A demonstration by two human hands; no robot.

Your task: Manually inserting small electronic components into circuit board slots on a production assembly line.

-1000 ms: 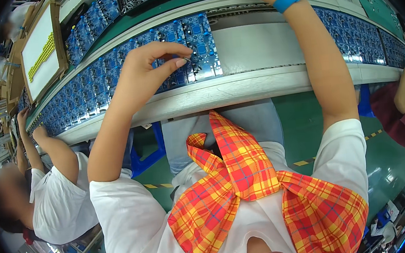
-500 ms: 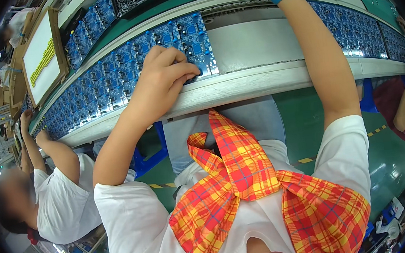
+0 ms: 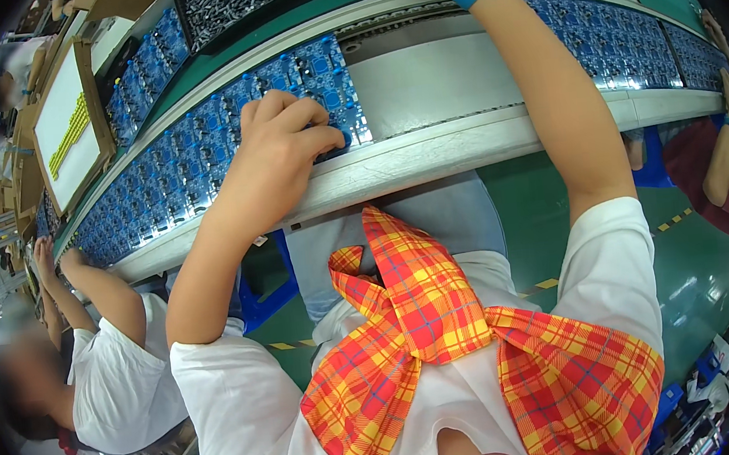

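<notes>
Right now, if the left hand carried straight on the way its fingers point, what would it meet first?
The left hand would probably meet the blue circuit board right at its fingers; past the board's right edge lies the grey plate. Depth there is unclear.

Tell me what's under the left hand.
Blue circuit boards show around and lie beneath the left hand. The part it covers is hidden, so I can't see what's there.

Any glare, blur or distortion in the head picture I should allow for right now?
Head view: the pale rail bows and the corners go black; head view, lower right: glare streaks the green floor; head view, far left: a co-worker's head is blurred; head view, centre: the left hand looks fairly sharp.
</notes>
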